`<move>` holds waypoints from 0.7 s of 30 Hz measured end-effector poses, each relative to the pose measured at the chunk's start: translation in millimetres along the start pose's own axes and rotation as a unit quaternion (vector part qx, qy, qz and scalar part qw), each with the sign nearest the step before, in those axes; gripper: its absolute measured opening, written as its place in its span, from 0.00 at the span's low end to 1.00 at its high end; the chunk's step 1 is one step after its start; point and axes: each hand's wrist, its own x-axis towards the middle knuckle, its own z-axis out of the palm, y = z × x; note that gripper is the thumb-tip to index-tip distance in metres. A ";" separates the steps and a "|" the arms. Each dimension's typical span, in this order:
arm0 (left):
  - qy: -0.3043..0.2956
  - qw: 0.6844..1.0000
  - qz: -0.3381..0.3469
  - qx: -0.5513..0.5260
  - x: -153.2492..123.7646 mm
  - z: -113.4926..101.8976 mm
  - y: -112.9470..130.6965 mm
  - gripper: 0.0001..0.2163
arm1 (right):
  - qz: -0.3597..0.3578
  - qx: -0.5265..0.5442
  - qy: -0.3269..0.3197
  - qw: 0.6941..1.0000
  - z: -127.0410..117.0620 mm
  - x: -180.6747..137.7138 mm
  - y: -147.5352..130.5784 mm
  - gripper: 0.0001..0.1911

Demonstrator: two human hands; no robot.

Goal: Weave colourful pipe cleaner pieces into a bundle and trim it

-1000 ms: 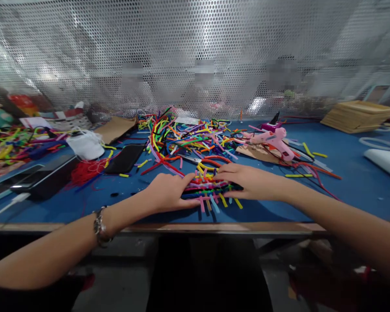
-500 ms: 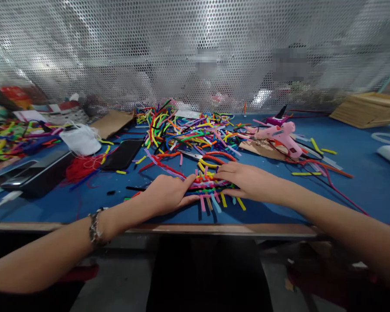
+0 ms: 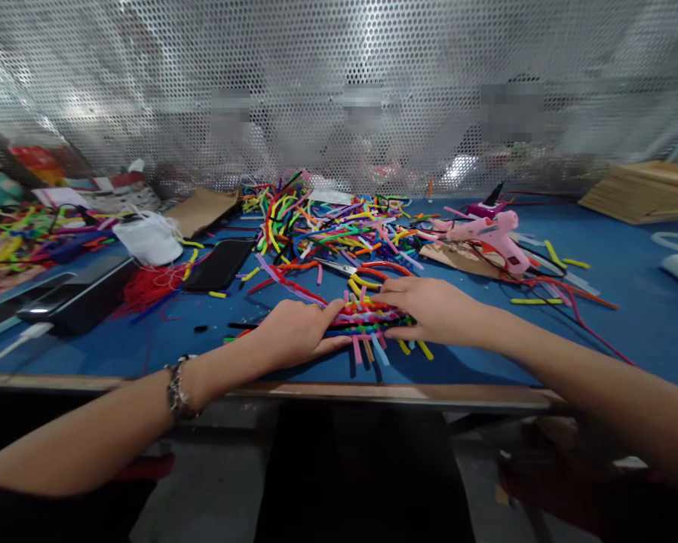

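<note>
A mat of interlaced pipe cleaners (image 3: 357, 329) in pink, red, black, green and blue lies at the table's front, short coloured ends poking out above and below. My left hand (image 3: 291, 330) grips its left side between thumb and fingers, with long loose strands running out beneath and beyond the hand. Across the mat's right side, my right hand (image 3: 437, 308) has its fingers over the top and its thumb at the lower edge; part of the weave is hidden under it. Just behind the mat are scissors (image 3: 381, 270) with red-orange handles.
A tangled heap of pipe cleaners (image 3: 339, 226) lies farther back. At right are a pink glue gun (image 3: 500, 240) on cardboard and a stack of brown boards (image 3: 644, 194). A black phone (image 3: 219, 264), red thread (image 3: 151, 288) and a white mask (image 3: 149, 237) lie left. Perforated metal (image 3: 316, 90) stands behind.
The view has shifted slightly, moving the table items a little to the right. Both hands stay on the woven mat, with only a slight shift of the fingers.
</note>
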 end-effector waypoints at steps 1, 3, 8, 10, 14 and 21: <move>0.000 1.000 -0.001 0.000 0.1 0.3 -0.2 0.26 | 0.000 0.004 0.000 1.000 0.4 -0.1 0.6 0.22; 0.001 1.000 -0.002 -0.001 0.7 0.9 -0.6 0.26 | -0.005 0.017 0.000 1.000 1.0 -0.1 2.2 0.21; 0.000 1.000 -0.003 -0.003 2.0 0.9 -0.9 0.26 | -0.011 0.023 0.008 1.000 4.3 0.0 4.0 0.18; -0.002 1.000 -0.006 -0.006 2.1 0.2 -0.1 0.26 | -0.008 0.028 0.005 1.000 4.2 -0.7 4.0 0.19; 0.002 1.000 -0.010 -0.012 0.6 -1.4 0.2 0.25 | -0.008 0.065 0.000 0.998 -5.4 -6.4 5.7 0.27; 0.044 0.997 -0.055 0.034 -8.8 -10.6 -10.6 0.29 | 0.043 0.241 0.136 0.960 -18.2 -30.6 12.4 0.29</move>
